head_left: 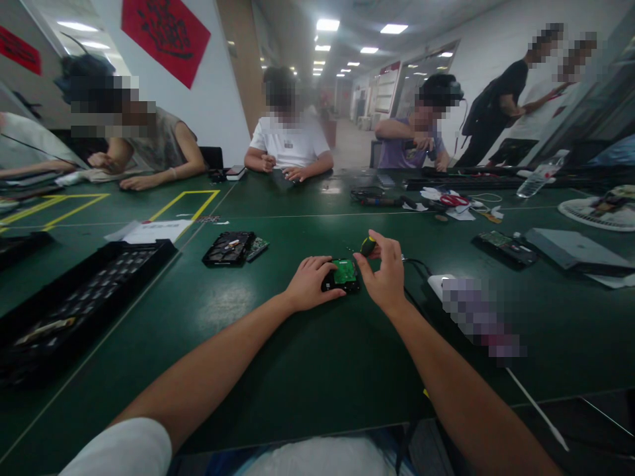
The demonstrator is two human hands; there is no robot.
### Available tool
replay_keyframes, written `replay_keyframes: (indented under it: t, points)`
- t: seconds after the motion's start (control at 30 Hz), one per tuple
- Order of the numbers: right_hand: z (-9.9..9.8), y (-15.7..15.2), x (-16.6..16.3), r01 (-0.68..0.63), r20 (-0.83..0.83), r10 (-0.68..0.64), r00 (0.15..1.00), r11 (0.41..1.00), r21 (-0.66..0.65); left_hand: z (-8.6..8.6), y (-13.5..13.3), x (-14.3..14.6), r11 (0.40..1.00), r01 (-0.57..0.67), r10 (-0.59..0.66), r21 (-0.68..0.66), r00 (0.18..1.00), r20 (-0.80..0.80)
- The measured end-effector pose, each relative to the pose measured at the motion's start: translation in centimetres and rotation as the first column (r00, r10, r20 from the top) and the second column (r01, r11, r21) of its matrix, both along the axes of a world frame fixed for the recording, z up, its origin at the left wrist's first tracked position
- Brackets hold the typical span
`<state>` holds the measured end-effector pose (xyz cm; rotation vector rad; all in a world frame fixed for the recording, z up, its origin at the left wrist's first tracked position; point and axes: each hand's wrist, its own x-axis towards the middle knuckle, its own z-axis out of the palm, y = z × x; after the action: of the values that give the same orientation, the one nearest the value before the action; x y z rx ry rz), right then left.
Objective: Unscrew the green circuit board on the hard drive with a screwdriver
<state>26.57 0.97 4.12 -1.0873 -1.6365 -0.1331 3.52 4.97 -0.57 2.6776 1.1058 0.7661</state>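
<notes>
A hard drive (344, 272) lies flat on the green table, its green circuit board facing up. My left hand (311, 284) grips it from the left, thumb along the near edge and fingers over the far edge and part of the board. Just right of the drive, my right hand (385, 274) pinches a screwdriver (368, 246) by its yellow and black handle. The handle is tilted above the drive's right side. I cannot make out the screwdriver's tip or whether it touches the drive.
A black tray (99, 291) stands at left. Behind my left hand sits an opened black case (228, 248) beside a small board (258, 248). Another drive (506, 248), a grey box (578, 251) and a cabled phone-like device (471, 311) are at right. Several people sit across the table.
</notes>
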Motion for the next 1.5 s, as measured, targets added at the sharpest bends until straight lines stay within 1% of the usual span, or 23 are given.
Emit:
replay_keyframes:
  t: [0.27,0.5,0.73,0.87,1.03,1.27,1.5]
  points:
    - [-0.14,-0.09,-0.06,-0.024,-0.007,0.023,1.0,0.999,-0.024,-0.16,0.1,0.01,1.0,0.001,-0.001,0.011,1.0,-0.007]
    - [0.01,0.04,0.06,0.028,-0.015,-0.028,0.999,1.0,-0.006,-0.26,0.15,-0.01,1.0,-0.001,0.002,0.029,1.0,-0.021]
    - [-0.28,0.1,-0.02,-0.031,-0.017,0.03,0.999,0.999,-0.045,-0.2,0.12,-0.04,1.0,0.007,-0.007,0.02,1.0,-0.002]
    - [-0.37,0.15,-0.01,0.015,-0.029,-0.016,0.999,0.999,-0.036,-0.2,0.12,-0.04,1.0,0.004,-0.004,0.022,1.0,-0.003]
    - [-0.06,0.13,0.15,0.064,0.006,-0.064,0.998,0.998,0.006,-0.25,0.16,0.0,1.0,0.0,0.0,0.023,1.0,-0.008]
    - [-0.16,0.1,0.03,0.043,0.028,-0.043,0.999,0.999,-0.02,-0.11,0.06,-0.05,0.999,0.007,-0.007,0.032,1.0,-0.005]
    - [0.04,0.05,0.08,0.088,0.027,-0.088,0.996,0.996,0.014,-0.18,0.17,0.02,1.0,0.0,0.0,0.026,1.0,-0.012]
